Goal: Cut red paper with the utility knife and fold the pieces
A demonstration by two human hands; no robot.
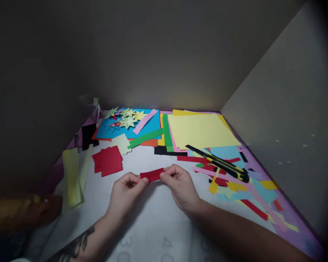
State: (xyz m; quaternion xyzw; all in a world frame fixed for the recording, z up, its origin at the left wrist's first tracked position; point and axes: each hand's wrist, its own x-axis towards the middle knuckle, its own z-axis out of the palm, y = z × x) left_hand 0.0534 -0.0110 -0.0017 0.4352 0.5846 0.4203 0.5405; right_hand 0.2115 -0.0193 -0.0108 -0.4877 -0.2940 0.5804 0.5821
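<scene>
A small red paper strip is stretched between my two hands, above the white work surface. My left hand pinches its left end between thumb and fingers. At its right end, my right hand grips it the same way. Several red paper squares lie in a loose pile to the left, beyond my left hand, with pale green squares just behind them. A black and yellow utility knife rests on paper scraps at the right.
Folded-paper stars lie on a blue sheet at the back left. Yellow sheets are stacked at the back right. Coloured scraps spread along the right; pale green strips lie left. Walls stand behind and at the right.
</scene>
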